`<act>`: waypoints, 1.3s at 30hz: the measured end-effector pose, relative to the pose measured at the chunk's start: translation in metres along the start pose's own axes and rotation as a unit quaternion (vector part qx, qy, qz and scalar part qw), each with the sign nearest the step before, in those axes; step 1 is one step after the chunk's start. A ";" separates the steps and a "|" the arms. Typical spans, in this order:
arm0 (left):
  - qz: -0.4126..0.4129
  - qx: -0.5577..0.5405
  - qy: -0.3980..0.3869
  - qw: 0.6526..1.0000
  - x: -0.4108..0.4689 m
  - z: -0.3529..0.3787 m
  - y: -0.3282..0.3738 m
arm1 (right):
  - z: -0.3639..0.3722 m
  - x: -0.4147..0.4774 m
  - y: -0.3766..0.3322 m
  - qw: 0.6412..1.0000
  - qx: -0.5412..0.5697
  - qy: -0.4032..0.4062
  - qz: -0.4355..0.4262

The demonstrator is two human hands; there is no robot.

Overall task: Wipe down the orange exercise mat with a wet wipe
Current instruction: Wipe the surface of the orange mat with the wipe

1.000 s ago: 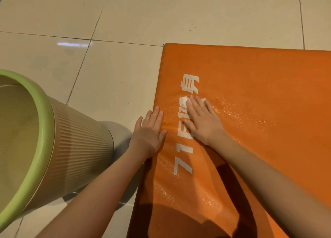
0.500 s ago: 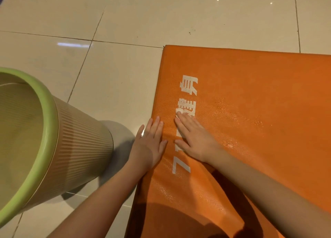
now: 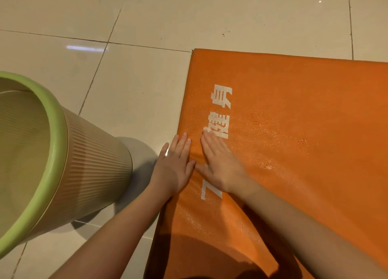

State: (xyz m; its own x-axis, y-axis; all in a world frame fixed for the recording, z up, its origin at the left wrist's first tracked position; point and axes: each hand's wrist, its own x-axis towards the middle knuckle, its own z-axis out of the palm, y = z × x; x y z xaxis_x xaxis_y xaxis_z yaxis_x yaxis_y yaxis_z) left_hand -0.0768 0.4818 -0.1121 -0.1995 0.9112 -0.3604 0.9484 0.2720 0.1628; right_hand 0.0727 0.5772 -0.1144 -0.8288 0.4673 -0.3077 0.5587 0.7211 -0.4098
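Orange mat lies on the floor. Pressing the wet wipe, the right hand keeps its fingers straight and together; the wipe's white edge, hidden a moment ago, now peeks out. The left hand stays flat at the mat's edge.

The glossy floor of pale tiles with dark grout lines carried an orange exercise mat, lying flat on the right, and a ribbed beige bin with a green rim near its left edge.
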 end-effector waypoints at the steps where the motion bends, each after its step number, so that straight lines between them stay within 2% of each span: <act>1: -0.003 -0.001 -0.002 1.000 0.000 0.000 0.001 | 0.003 -0.013 -0.001 0.999 -0.012 -0.016 -0.034; 3: -0.008 -0.002 -0.007 1.000 0.001 0.001 0.001 | 0.002 -0.025 0.009 0.995 -0.051 -0.051 -0.073; 6: -0.007 -0.004 -0.011 1.000 0.001 0.002 0.000 | -0.007 -0.008 0.026 0.994 -0.087 -0.037 -0.051; 9: -0.008 0.008 -0.014 1.000 0.001 -0.001 -0.001 | -0.001 -0.003 0.013 0.999 -0.037 -0.002 0.011; 13: -0.012 0.011 -0.031 0.999 0.002 -0.002 0.000 | 0.010 -0.042 -0.008 0.998 0.013 -0.046 -0.048; 15: -0.017 0.009 -0.035 0.999 0.002 -0.001 -0.001 | 0.005 -0.041 0.004 0.996 -0.032 -0.060 -0.058; 18: -0.019 0.012 -0.023 0.999 0.002 -0.001 -0.001 | -0.002 -0.024 0.014 0.996 -0.079 -0.037 -0.021; 21: -0.029 -0.002 -0.026 0.999 -0.009 0.003 0.002 | 0.004 -0.027 -0.007 1.000 -0.007 -0.022 0.019; 23: -0.039 -0.044 -0.027 0.998 -0.022 0.009 0.005 | 0.009 -0.048 -0.024 0.998 0.048 -0.049 -0.004; 26: -0.055 -0.094 -0.030 0.994 -0.027 0.011 0.004 | 0.010 -0.064 -0.016 0.996 0.016 -0.068 -0.050; 28: -0.057 -0.084 -0.032 0.994 -0.026 0.010 0.005 | 0.006 -0.054 -0.003 0.997 -0.031 -0.067 -0.030; 31: -0.060 -0.077 -0.025 0.995 -0.028 0.009 0.006 | 0.009 -0.044 -0.009 0.999 -0.005 -0.043 0.028; 35: -0.070 -0.067 -0.050 0.994 -0.030 -0.002 0.011 | 0.018 -0.079 -0.040 0.996 0.045 -0.062 -0.040; 37: -0.075 -0.071 -0.056 0.993 -0.040 -0.003 0.014 | 0.011 -0.085 -0.030 0.994 0.020 -0.083 -0.064; 39: -0.080 -0.082 -0.057 0.992 -0.054 0.004 0.017 | 0.004 -0.078 -0.017 0.995 -0.032 -0.084 -0.048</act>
State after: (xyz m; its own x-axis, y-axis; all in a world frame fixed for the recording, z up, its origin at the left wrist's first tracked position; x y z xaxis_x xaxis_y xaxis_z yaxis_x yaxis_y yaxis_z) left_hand -0.0485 0.4357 -0.0936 -0.3059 0.8144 -0.4931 0.8523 0.4651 0.2394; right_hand 0.1281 0.5263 -0.0868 -0.8587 0.3067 -0.4106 0.4695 0.7921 -0.3901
